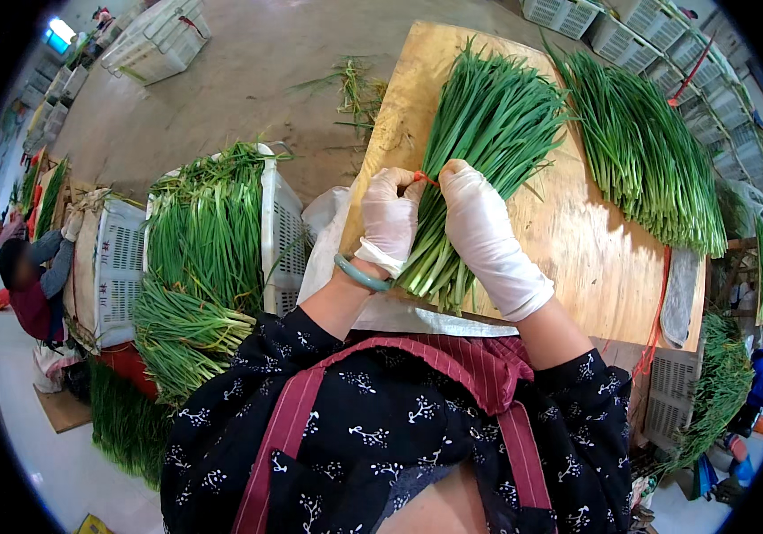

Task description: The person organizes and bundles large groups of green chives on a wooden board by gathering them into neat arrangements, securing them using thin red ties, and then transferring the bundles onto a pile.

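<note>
A bunch of garlic chives [488, 127] lies on the wooden board [595, 267], its pale cut stems towards me. Across the bunch runs a short red tie [427, 178]. My left hand [388, 210], in a thin white glove, pinches the tie at the bunch's left side. On the right, my right hand [485, 233], gloved the same way, is closed where the tie's other end disappears into the fingers. Its knuckles rest against the leaves. A larger pile of chives [642, 147] lies along the board's right edge.
At my left stands a white plastic crate [281, 233] heaped with chives [208, 220]. Red strings [655, 320] and a grey cloth strip [680, 300] hang at the board's right. Another person [34, 280] works at far left. Stacked crates [161, 47] stand on the floor.
</note>
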### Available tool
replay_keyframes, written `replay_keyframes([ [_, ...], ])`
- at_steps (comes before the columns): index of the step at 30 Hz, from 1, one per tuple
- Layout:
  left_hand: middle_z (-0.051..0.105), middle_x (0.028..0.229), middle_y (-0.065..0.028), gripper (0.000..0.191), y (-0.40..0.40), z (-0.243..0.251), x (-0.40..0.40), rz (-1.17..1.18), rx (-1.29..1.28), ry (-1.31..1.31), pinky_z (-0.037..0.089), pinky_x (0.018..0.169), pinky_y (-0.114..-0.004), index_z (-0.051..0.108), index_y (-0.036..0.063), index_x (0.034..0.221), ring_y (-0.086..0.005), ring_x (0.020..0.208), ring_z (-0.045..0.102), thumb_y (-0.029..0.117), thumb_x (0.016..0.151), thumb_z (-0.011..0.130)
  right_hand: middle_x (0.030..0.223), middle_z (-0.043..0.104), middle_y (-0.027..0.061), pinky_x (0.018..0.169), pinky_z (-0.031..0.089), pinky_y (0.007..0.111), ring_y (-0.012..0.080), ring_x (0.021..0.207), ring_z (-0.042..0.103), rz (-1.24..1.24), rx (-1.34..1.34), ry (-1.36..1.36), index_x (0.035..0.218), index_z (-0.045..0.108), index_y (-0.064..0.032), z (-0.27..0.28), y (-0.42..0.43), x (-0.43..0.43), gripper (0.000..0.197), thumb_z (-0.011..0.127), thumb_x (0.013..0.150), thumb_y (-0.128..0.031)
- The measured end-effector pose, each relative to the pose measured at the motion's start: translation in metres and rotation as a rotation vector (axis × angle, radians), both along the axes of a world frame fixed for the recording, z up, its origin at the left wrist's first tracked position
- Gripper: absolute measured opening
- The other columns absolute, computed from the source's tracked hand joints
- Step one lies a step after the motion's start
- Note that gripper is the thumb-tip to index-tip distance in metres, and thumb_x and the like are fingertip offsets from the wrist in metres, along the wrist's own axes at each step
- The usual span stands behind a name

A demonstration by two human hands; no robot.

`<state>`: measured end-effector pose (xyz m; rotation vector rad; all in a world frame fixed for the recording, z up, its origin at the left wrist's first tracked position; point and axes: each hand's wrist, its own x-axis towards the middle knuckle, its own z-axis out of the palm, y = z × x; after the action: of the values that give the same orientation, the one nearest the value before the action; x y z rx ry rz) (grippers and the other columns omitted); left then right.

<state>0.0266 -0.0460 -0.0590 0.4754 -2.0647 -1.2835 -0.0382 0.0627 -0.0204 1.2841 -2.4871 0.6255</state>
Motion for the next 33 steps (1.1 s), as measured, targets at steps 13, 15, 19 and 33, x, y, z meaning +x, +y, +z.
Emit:
replay_keyframes([
  [13,0.059,0.081,-0.0133,0.007,0.001,0.004,0.002,-0.077,-0.267,0.105,0.046,0.07,-0.033,0.061,-0.0012,0.087,-0.0249,0.077,0.058,-0.001,0.08,0.061,0.075,0.059,0.0171,0.064,0.051,0.038,0.0339,0.072,0.061,-0.014,-0.076,-0.035,0.079,0.054,-0.0016,0.0,-0.006,0.001,0.003,0.053,0.08,-0.003],
  [15,0.059,0.081,-0.0128,0.007,0.001,0.004,0.001,-0.089,-0.263,0.127,0.046,0.07,-0.033,0.061,-0.0014,0.086,-0.0247,0.077,0.058,-0.002,0.079,0.061,0.077,0.058,0.0175,0.067,0.05,0.04,0.0357,0.076,0.06,-0.009,-0.149,-0.114,0.08,0.054,-0.0008,0.001,-0.005,0.002,0.003,0.051,0.08,-0.002],
  [19,0.06,0.082,-0.0125,0.009,0.003,0.008,0.002,-0.078,-0.151,0.142,0.046,0.071,-0.032,0.062,-0.0019,0.087,-0.0234,0.076,0.059,-0.002,0.079,0.062,0.084,0.058,0.0183,0.071,0.049,0.041,0.0367,0.083,0.058,0.016,-0.156,-0.124,0.082,0.055,0.0008,0.001,-0.002,0.003,0.006,0.049,0.08,0.001],
  [33,0.065,0.08,-0.0047,0.011,-0.011,0.015,-0.004,-0.19,0.511,-0.078,0.047,0.068,-0.023,0.066,-0.0017,0.09,-0.008,0.073,0.056,0.008,0.084,0.065,0.087,0.056,0.0169,0.071,0.049,0.039,0.0341,0.083,0.058,0.056,-0.155,-0.136,0.086,0.055,0.0008,-0.001,-0.002,-0.001,0.01,0.054,0.076,0.0],
])
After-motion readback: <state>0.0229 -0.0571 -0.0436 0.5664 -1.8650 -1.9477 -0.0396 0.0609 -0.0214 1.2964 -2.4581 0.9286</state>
